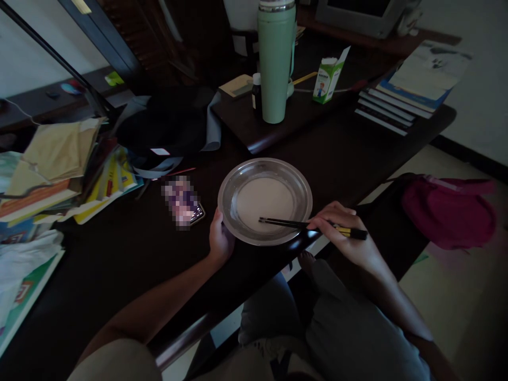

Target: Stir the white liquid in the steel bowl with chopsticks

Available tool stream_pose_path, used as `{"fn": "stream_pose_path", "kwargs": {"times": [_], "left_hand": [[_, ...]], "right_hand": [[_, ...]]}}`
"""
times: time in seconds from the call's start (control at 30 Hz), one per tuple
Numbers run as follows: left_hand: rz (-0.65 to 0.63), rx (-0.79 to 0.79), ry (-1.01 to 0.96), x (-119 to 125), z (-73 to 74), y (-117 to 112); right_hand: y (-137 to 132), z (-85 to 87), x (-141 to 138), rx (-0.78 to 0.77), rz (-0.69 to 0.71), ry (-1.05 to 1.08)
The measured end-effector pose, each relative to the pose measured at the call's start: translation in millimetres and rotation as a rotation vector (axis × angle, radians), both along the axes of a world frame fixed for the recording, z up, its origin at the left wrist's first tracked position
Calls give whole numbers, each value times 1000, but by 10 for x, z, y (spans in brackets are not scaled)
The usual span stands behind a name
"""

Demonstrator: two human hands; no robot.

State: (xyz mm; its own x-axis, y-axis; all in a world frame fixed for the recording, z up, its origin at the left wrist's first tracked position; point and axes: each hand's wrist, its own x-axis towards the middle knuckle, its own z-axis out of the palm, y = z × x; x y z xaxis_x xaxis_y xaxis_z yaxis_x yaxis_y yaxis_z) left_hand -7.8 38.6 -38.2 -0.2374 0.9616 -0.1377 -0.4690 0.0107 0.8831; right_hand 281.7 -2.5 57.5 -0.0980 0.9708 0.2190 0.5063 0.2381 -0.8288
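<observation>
Dim room: pale wall [482,79] to the right; a boxy grey monitor [377,24] at the back; a dark, glossy desk [127,259] fills much of the view.
Paper pile: books and papers [59,153] lie in an untidy heap at the far left, yellow covers showing among brown sheets.
Black bag: this bag [166,127] slumps behind the phone, with grey straps and a small white label.
Phone: it lies [183,203] on the desk, its screen blurred into blocks.
Left hand: it [222,241] holds the bowl's near left side, thumb up against the outer wall; the other fingers are hidden, so I cannot tell how they are set.
Metal bowl: round and wide-rimmed, this bowl [227,198] is at the desk's front edge, with whitish liquid [265,198] inside; whether its base touches the desk cannot be told.
Green flask: upright [273,69] on a second dark tabletop [246,138], a small dark bottle [257,98] just beside it.
Chopsticks: two dark sticks [288,223] reach over the bowl's near right rim, tips at the liquid.
Carton: green and white [326,82], flap raised, right of the flask.
Right hand: fingers closed around the chopsticks, it [339,227] is just right of the bowl.
Book stack: several volumes [413,87] piled at the desk's far right.
Pink bag: magenta cloth [448,211], below desk height.
</observation>
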Motion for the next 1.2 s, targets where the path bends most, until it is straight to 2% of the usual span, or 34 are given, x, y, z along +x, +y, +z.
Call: {"fn": "stream_pose_path", "kwargs": {"times": [0.17, 0.43, 0.63, 0.77, 0.87, 0.93, 1.03, 1.2], "left_hand": [[0, 13, -4, 2, 16, -20], [-2, 14, -11, -11, 6, -33], [-13, 20, -8, -27, -15, -13], [-9, 2, -13, -37, -42, -1], [-14, -5, -9, -36, -48, 1], [-25, 2, -12, -31, -48, 0], [-21, 2, -27, -22, -51, -1], [1, -12, -3, -29, -63, 2]], "right_hand": [[95, -111, -136, 23, 12, -19], [161, -187, -130, 105, -121, -51], [62, -74, 0, 74, -196, -82], [-45, 81, 100, 16, -152, -77], [-77, 140, 117, -39, -61, -52], [-58, 105, 75, -64, 8, -34], [24, -41, -54, -27, 68, -26], [191, -267, -217, 42, 52, -41]]}}
